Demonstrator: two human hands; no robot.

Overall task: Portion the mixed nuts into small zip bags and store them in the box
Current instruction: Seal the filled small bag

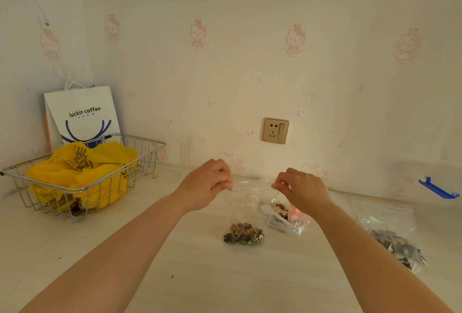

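Sealing step, by look of it. Left hand (207, 182) and right hand (300, 187) each pinch top corner of small zip bag (246, 210), held upright mid-worktop (175, 275), nuts (243, 234) settled at bottom. Next: press zip shut along strip, then find box; none seen here.

A small clear plastic zip bag (246, 215) hung upright by its two top corners above the pale tabletop, a clump of brown mixed nuts (243, 233) settled at its bottom. To its right lay a larger clear zip bag of dark nuts (390, 232), flat.
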